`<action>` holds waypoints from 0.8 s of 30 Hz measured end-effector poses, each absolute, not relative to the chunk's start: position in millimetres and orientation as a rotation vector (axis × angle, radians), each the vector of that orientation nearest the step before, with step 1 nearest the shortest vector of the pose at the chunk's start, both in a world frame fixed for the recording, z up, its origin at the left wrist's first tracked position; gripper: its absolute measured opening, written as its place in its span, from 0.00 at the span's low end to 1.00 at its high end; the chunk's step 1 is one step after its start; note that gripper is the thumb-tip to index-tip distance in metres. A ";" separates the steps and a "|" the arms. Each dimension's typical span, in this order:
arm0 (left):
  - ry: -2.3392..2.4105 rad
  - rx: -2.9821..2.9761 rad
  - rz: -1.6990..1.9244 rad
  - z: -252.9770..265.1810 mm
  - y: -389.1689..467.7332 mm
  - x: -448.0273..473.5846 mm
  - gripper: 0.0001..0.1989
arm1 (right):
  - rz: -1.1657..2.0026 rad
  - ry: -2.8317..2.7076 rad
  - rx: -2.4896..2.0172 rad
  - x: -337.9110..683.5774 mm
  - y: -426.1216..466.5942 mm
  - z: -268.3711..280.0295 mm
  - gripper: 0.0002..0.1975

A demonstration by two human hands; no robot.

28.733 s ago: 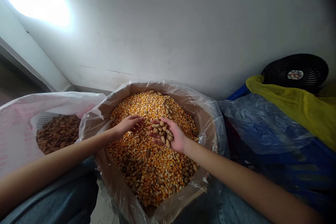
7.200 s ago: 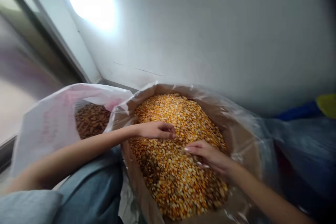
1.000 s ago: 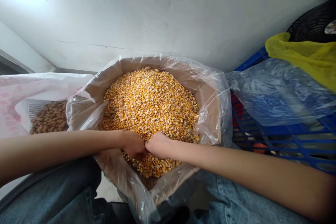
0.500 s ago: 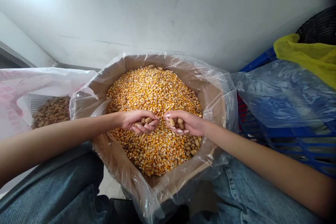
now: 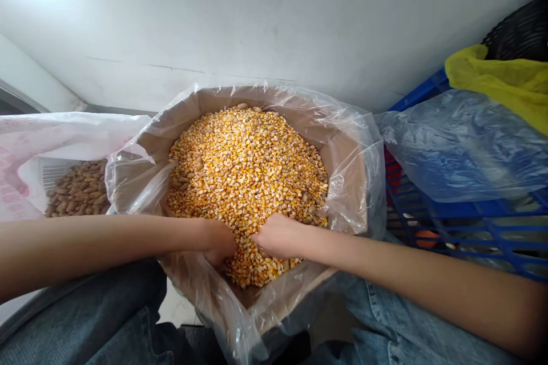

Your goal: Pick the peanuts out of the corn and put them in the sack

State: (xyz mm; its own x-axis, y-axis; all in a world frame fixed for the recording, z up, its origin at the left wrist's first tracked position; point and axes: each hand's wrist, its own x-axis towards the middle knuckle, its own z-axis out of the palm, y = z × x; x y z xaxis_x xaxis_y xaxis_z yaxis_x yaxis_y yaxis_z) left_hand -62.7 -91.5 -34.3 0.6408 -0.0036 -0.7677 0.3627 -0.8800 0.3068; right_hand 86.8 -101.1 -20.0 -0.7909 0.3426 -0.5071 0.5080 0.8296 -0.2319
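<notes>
Landmark: cardboard box (image 5: 295, 122), open top, clear plastic liner (image 5: 377, 165) folded over its rim. Dried corn kernels (image 5: 252, 159) heaped inside it. Loose unshelled peanuts (image 5: 184, 175) on the corn along the box's left side, a few more at its far edge.

Left hand (image 5: 219, 241) and right hand (image 5: 278, 236) both down on the corn in the near half of the box, knuckles up, side by side with a narrow gap of kernels between. Fingers curled under and hidden on both; can't tell how tight either grip is or whether it holds anything.

Left of box, just beside it: white sack (image 5: 19, 182) with pink print, more peanuts (image 5: 79, 191) in its mouth. Right of box: blue plastic crate (image 5: 483, 234), clear plastic sheet (image 5: 466, 145) and yellow mesh (image 5: 496, 77) draped over it. Behind box: pale wall (image 5: 257, 23). Jeans-clad legs (image 5: 85, 308) flank the near end of the box.
</notes>
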 end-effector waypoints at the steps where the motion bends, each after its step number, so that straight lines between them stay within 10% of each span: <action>1: 0.266 2.447 -1.148 -37.2 -95.6 -62.1 0.09 | -0.462 2.556 0.590 84.2 -103.4 -22.6 0.09; 24: 0.490 1.600 -0.763 -8.6 -44.6 -66.9 0.09 | -0.824 2.487 0.855 79.0 -96.6 -10.6 0.12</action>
